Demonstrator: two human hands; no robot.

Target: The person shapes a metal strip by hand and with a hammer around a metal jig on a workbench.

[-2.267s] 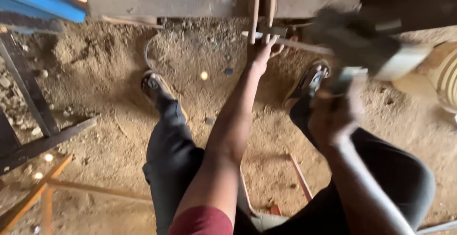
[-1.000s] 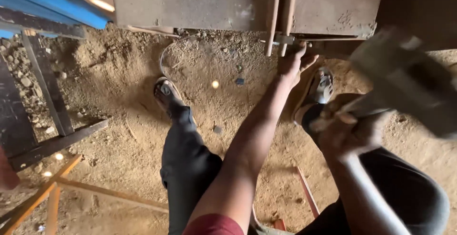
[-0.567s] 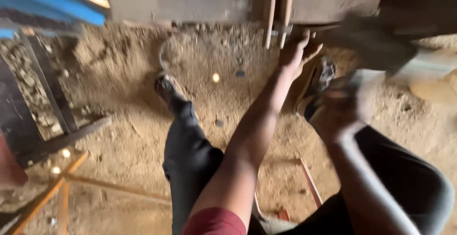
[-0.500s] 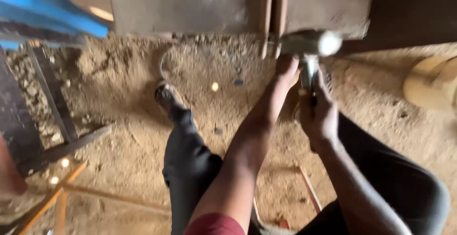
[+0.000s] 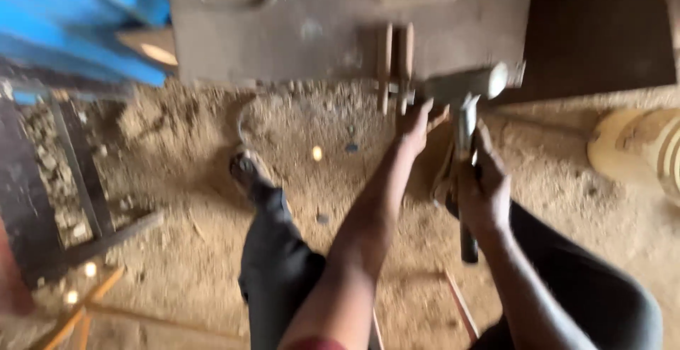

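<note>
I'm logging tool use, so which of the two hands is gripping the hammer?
The right hand grips the hammer by its handle; the left hand only reaches to the upright strips.

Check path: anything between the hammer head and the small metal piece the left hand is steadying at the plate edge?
Nothing visible. The hammer, gripped by the right hand, has its head right beside the metal piece; the left hand sits just below it. Blur hides whether they touch.

Under you is a sandy dirt floor, loose and strewn with small stones. A flat brown metal plate lies on it ahead of you, with two upright wooden strips at its near edge. Your shoe is planted in the sand, and a thin reddish rod lies near your leg.
</note>
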